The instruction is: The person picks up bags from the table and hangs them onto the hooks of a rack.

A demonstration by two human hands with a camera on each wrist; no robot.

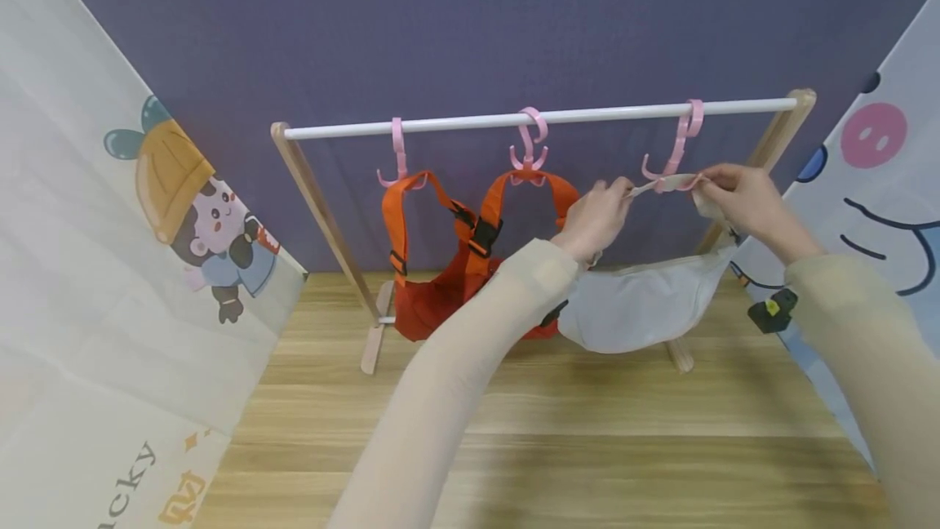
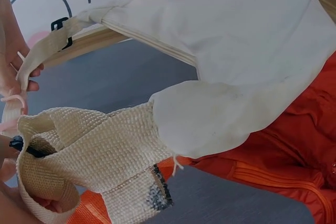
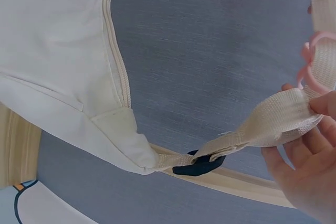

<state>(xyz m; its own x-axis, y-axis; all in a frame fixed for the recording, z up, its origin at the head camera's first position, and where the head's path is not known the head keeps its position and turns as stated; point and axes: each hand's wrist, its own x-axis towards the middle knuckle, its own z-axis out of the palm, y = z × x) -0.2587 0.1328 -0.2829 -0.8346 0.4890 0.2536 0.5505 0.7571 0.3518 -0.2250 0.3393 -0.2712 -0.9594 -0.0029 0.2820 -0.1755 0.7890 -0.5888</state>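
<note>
A white waist bag (image 1: 639, 308) with a cream webbing strap (image 2: 121, 140) hangs below the right-hand pink hook (image 1: 674, 157). My left hand (image 1: 598, 219) grips the strap left of that hook, where the webbing loops over in the left wrist view. On the hook's other side my right hand (image 1: 742, 198) pinches the strap between thumb and fingers (image 3: 289, 166). Between both hands the strap crosses the hook's lower prongs (image 3: 315, 66). A black buckle (image 3: 199, 163) sits on the strap near the bag's right end.
A white rail (image 1: 470, 122) on wooden legs (image 1: 323, 211) carries the pink hooks. An orange-red bag (image 1: 433, 300) hangs by orange straps from the middle hook (image 1: 529, 145) and left hook (image 1: 399, 153). Wood-grain flooring (image 1: 352, 439) lies below, with printed curtains (image 1: 73, 268) at both sides.
</note>
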